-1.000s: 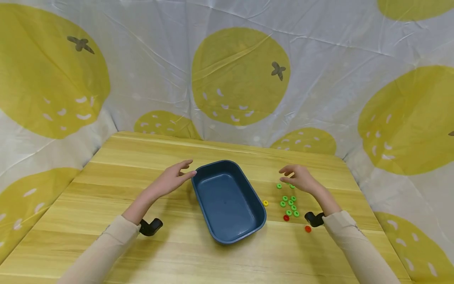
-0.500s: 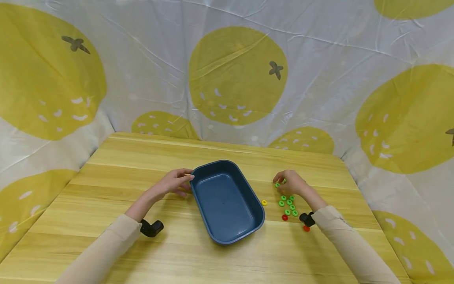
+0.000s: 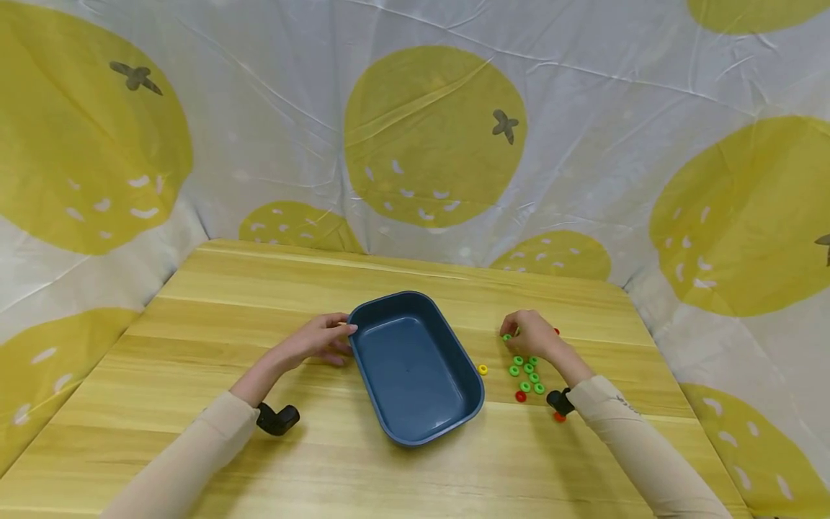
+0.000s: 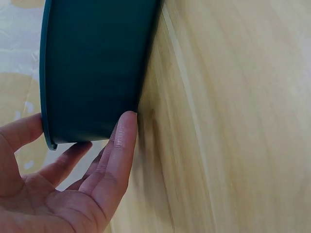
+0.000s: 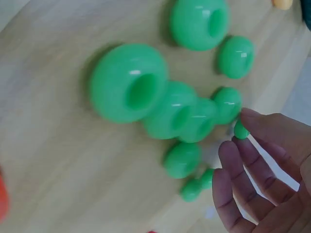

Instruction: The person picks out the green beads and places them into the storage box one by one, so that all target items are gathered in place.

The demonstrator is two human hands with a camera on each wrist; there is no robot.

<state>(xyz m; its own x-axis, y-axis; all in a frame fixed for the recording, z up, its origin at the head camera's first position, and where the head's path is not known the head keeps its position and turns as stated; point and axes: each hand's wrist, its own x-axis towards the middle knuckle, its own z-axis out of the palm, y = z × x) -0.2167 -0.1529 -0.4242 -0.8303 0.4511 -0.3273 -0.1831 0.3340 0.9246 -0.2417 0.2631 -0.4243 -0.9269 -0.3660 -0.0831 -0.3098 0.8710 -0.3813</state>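
Observation:
A dark blue plastic bin [image 3: 415, 371] stands mid-table. My left hand [image 3: 318, 339] holds it at the far left corner: the thumb tip lies on the rim, and the other fingers reach along the outer wall [image 4: 92, 73]. To the right of the bin, my right hand [image 3: 533, 335] is low over the table among small green rings. Thumb and a fingertip pinch one green ring [image 5: 240, 130]; the remaining fingers are loosely bent. Several more green rings [image 5: 129, 82] lie close by, some touching one another in the right wrist view.
A yellow ring [image 3: 483, 370] lies beside the bin's right wall. Red rings [image 3: 521, 396] are scattered nearby, one partly behind the right wrist's black camera [image 3: 559, 401]. A lemon-print cloth [image 3: 434, 137] hangs behind the wooden table [image 3: 292, 267].
My left hand has come from just beside the bin onto its rim and wall. My right hand has moved down and slightly left, its fingers closing on a green ring.

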